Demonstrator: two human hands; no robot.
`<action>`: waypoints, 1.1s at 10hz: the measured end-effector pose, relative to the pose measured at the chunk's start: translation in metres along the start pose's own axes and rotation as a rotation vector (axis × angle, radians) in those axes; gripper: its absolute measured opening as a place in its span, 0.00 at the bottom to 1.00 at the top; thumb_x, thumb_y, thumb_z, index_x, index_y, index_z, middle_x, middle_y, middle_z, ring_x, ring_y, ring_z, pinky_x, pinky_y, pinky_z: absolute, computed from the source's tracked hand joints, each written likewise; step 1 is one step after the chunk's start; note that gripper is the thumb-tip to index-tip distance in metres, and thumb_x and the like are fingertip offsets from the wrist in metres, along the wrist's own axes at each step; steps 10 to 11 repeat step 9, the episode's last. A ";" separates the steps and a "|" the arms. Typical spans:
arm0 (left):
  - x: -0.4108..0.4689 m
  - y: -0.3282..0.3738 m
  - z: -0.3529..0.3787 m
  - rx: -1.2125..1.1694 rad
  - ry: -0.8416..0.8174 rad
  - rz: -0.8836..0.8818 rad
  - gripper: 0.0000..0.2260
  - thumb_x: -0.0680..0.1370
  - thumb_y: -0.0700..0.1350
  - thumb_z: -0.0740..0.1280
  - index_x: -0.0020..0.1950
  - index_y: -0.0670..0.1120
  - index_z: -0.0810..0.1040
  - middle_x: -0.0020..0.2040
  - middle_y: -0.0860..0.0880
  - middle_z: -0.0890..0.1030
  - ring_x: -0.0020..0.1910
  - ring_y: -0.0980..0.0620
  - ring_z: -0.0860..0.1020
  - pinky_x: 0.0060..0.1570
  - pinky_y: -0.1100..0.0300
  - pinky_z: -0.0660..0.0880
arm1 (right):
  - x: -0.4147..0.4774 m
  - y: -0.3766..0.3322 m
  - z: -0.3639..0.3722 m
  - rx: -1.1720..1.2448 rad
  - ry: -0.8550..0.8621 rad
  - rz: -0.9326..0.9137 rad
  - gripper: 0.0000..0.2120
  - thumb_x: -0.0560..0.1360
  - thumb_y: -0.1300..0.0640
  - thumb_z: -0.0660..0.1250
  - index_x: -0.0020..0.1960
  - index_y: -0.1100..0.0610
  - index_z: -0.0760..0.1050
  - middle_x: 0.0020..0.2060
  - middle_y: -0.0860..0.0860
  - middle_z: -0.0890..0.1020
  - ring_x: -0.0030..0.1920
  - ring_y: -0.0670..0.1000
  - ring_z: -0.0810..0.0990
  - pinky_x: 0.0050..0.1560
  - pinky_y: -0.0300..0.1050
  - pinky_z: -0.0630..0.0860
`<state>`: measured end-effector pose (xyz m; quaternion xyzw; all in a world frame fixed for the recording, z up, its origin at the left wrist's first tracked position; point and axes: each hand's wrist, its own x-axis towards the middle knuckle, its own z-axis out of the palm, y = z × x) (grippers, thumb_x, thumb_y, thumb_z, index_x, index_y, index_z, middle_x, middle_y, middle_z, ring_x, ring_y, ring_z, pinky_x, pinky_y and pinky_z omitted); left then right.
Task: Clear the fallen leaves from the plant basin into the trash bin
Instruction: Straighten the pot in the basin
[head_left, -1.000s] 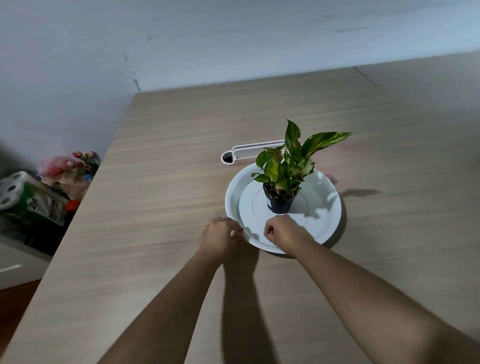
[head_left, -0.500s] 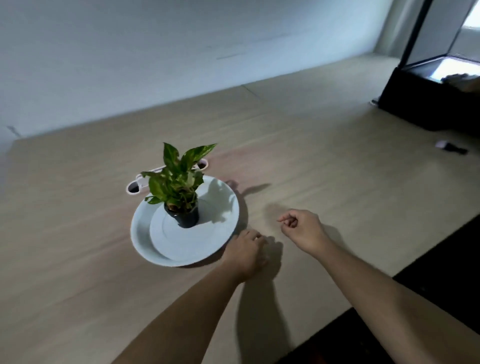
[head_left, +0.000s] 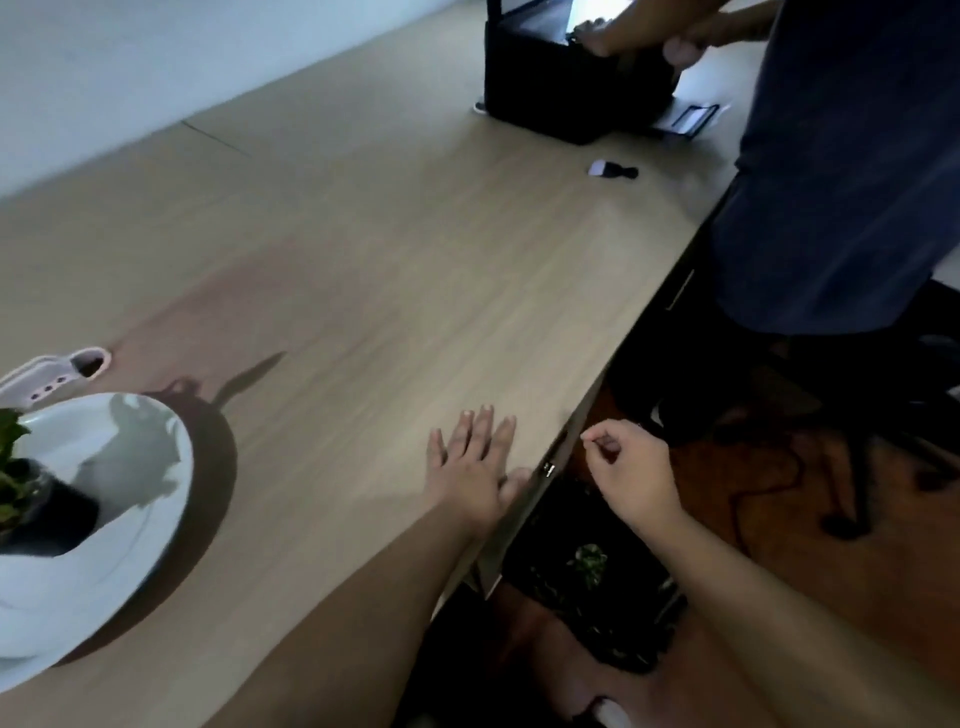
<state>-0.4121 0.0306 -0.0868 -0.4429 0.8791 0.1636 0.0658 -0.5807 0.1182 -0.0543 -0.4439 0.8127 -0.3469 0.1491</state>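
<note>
The white plant basin (head_left: 156, 519) sits at the left edge of the view, with a small green plant (head_left: 8, 467) in a black pot (head_left: 57, 519) on it. My left hand (head_left: 467, 467) lies flat on the wooden table (head_left: 363, 260) near its front edge, fingers spread. My right hand (head_left: 628, 478) hovers past the table edge, above a dark-lined trash bin (head_left: 613, 623) on the floor. Its thumb and fingers are pinched together, with no leaf showing between them. A green-and-white leaf (head_left: 588, 560) lies inside the bin.
A white handled tool (head_left: 52, 376) lies behind the basin. Another person in dark blue (head_left: 831, 182) stands at the right, hands on a black box (head_left: 561, 88). A small black-and-white object (head_left: 613, 170) lies near it. A chair base (head_left: 857, 467) stands on the brown floor.
My view has swung right, away from the basin. My right hand moved off the table to above the bin. My left hand left the basin rim and opened flat on the table.
</note>
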 end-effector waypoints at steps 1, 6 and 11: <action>0.024 0.017 -0.002 0.064 0.038 0.030 0.33 0.75 0.67 0.49 0.75 0.60 0.39 0.79 0.54 0.40 0.78 0.49 0.40 0.75 0.39 0.40 | -0.010 0.036 -0.008 -0.079 0.111 -0.063 0.06 0.74 0.67 0.65 0.46 0.61 0.80 0.38 0.53 0.78 0.37 0.49 0.75 0.40 0.30 0.66; 0.041 0.021 0.006 0.077 0.125 0.027 0.36 0.71 0.70 0.50 0.75 0.63 0.40 0.79 0.55 0.43 0.78 0.50 0.42 0.76 0.40 0.44 | -0.005 0.158 0.085 -0.125 -0.386 0.494 0.22 0.76 0.70 0.55 0.68 0.59 0.66 0.59 0.60 0.76 0.51 0.59 0.77 0.52 0.49 0.76; 0.041 0.023 0.004 0.097 0.085 0.012 0.36 0.70 0.70 0.48 0.74 0.64 0.39 0.79 0.55 0.43 0.78 0.50 0.43 0.76 0.40 0.44 | 0.002 0.157 0.059 -0.079 -0.537 0.561 0.25 0.76 0.73 0.52 0.71 0.59 0.64 0.62 0.61 0.76 0.49 0.57 0.78 0.44 0.45 0.77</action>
